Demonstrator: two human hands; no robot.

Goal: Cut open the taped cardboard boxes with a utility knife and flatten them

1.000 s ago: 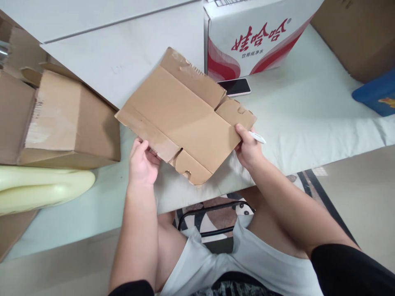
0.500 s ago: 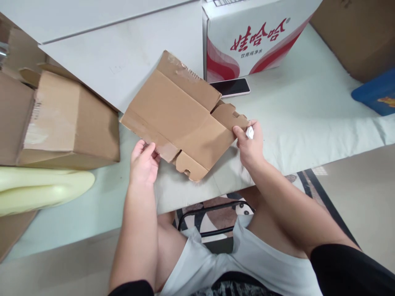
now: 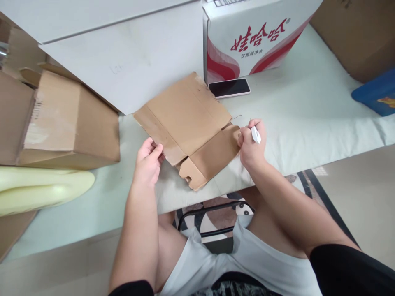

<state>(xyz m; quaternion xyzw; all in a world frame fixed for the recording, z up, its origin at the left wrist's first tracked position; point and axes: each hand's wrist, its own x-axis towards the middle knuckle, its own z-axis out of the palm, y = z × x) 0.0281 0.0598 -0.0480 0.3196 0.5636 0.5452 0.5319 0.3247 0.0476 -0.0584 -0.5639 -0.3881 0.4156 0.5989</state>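
Observation:
A brown cardboard box (image 3: 185, 113), opened out nearly flat with its side flaps raised, lies tilted over the table's front part. My left hand (image 3: 150, 160) pinches its lower left edge between thumb and fingers. At the right end, my right hand (image 3: 252, 142) is closed in a fist around a small white object (image 3: 255, 135), whose end sticks out past the fingers; its kind cannot be made out. The fingers of that fist touch the box's right flap. A notched tab (image 3: 189, 174) stands at the near end of the cardboard.
Behind the cardboard lies a phone (image 3: 230, 87), in front of a white and red carton (image 3: 247, 49). A big white box (image 3: 129, 61) stands at the back left. Brown boxes (image 3: 95, 127) and a pale yellow object (image 3: 46, 189) are at left, a blue item (image 3: 376, 92) at right.
The cardboard has come down and turned, its far corner shifting right and its near panel bending up. My left hand has moved slightly right; the right fist has tilted a little.

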